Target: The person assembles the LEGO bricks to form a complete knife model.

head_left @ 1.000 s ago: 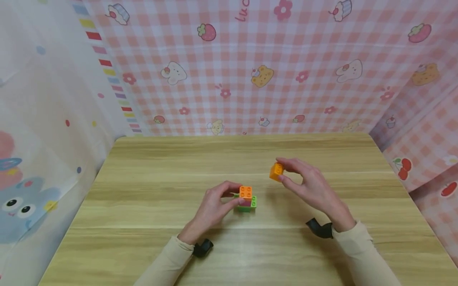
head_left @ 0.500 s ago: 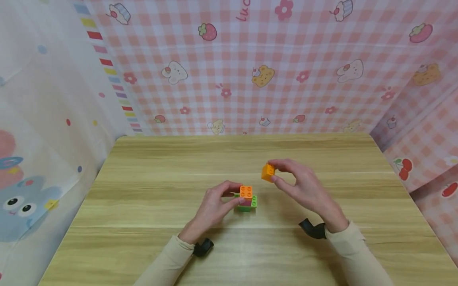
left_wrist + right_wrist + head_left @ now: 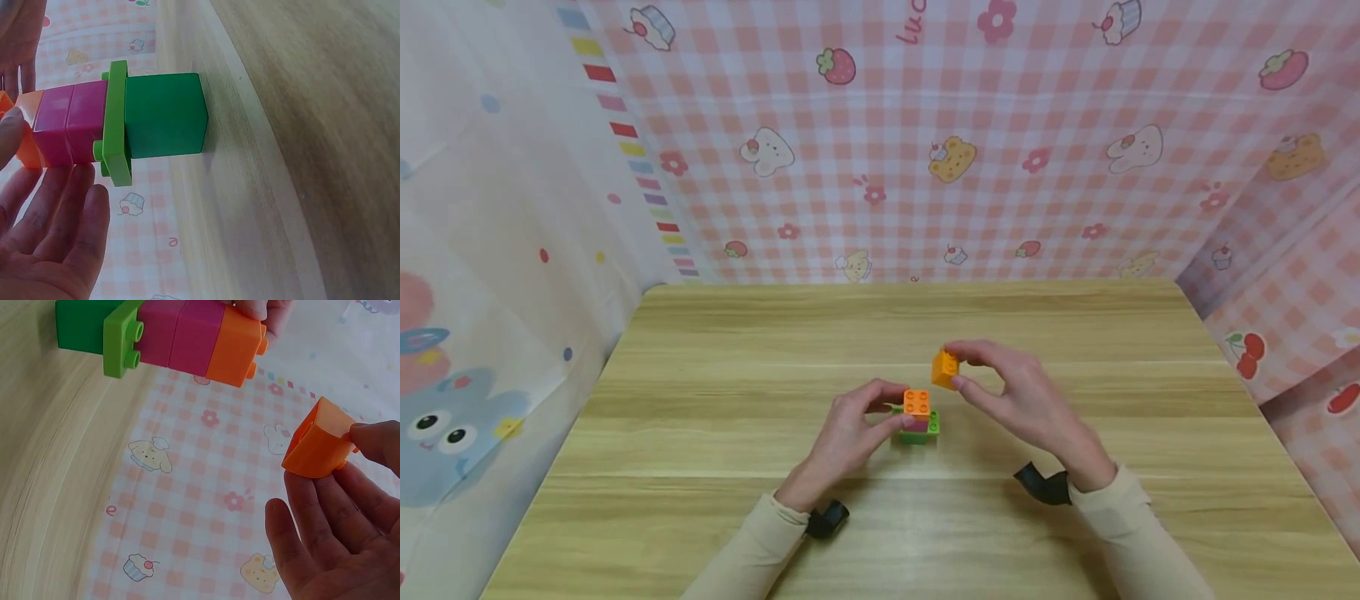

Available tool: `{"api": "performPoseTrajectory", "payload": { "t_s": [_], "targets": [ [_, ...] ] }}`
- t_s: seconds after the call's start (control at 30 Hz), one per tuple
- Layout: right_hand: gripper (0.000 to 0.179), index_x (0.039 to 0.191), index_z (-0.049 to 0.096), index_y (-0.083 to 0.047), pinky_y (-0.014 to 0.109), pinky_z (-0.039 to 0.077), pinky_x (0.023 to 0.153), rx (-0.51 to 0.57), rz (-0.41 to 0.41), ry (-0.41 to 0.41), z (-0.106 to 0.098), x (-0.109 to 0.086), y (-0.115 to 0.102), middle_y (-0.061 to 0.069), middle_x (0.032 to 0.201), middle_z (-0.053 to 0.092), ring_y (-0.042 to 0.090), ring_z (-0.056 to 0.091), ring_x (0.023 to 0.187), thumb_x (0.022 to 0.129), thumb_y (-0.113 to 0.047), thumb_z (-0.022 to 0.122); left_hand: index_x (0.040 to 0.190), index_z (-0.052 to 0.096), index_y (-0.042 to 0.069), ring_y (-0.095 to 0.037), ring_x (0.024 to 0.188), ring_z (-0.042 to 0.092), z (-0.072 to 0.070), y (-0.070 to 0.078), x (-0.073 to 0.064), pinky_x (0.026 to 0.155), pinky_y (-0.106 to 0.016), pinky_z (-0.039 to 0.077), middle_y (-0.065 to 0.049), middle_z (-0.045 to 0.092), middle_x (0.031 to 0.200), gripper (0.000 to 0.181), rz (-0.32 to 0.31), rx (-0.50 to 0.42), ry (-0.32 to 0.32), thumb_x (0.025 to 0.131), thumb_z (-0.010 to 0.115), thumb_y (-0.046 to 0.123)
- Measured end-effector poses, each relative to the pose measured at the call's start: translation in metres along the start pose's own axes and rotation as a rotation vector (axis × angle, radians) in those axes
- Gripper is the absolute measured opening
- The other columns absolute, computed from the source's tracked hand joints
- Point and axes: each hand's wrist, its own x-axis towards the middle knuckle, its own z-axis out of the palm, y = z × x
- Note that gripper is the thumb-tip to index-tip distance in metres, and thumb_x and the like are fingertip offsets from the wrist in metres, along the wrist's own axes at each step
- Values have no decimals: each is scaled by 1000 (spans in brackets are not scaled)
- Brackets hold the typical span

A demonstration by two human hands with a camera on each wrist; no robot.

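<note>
A stack of toy building blocks stands upright on the wooden table in front of me. From the bottom it has a dark green block (image 3: pixel 165 115), a wider light green plate (image 3: pixel 117 125), two magenta blocks (image 3: pixel 187 334) and an orange block (image 3: pixel 916 402) on top. My left hand (image 3: pixel 846 429) holds the upper part of this stack between thumb and fingers. Just to the upper right, my right hand (image 3: pixel 1022 396) pinches a loose orange block (image 3: pixel 322 440) in the air, tilted, its hollow underside partly showing in the right wrist view. The two orange blocks are apart.
The wooden table (image 3: pixel 737 333) stretches around both hands. A pink checked cloth (image 3: pixel 880 125) hangs behind its far edge, and a pale patterned cloth (image 3: pixel 497 208) is at the left. Black wrist pieces (image 3: pixel 1043 485) stick out near both sleeves.
My right hand has moved left with the loose orange block, closer to the stack and slightly lower lately. My left hand and the stack have stayed in place.
</note>
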Motion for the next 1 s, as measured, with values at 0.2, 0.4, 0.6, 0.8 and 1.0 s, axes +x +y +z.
{"api": "performPoseTrajectory", "payload": {
  "t_s": [0.2,0.4,0.6,0.8,1.0],
  "targets": [
    [39,133,66,-5,49,58,95,-9,-31,-4,3,1,-2,8,128,70,23,69,112,96,-10,76,123,68,10,-20,111,69,0,-1,1,97,-39,59,-3,73,123,31,4,-4,7,95,78,19],
    [38,133,67,-6,50,57,99,-15,-40,-27,7,3,-4,8,130,70,25,68,116,96,-12,76,122,69,11,-21,111,69,1,-2,0,98,-42,58,-1,73,121,31,11,-15,12,93,79,21],
    [38,133,68,-9,51,55,102,-6,-42,-41,12,3,-5,5,131,70,26,65,121,96,-14,76,122,69,11,-24,110,70,1,-3,1,98,-46,58,-2,73,119,33,21,-38,15,92,80,22],
    [38,133,68,-10,50,56,100,-9,-63,-59,16,4,-6,4,132,70,24,65,121,96,-15,77,123,68,8,-31,111,69,0,-3,1,98,-48,58,-6,72,122,34,30,-29,7,93,79,20],
    [38,134,68,-9,51,56,101,-19,-84,-76,18,5,-7,5,132,69,26,65,122,97,-15,75,122,69,8,-30,111,70,0,-3,1,98,-42,58,-5,73,122,32,39,-13,9,93,79,18]
  ]
}}
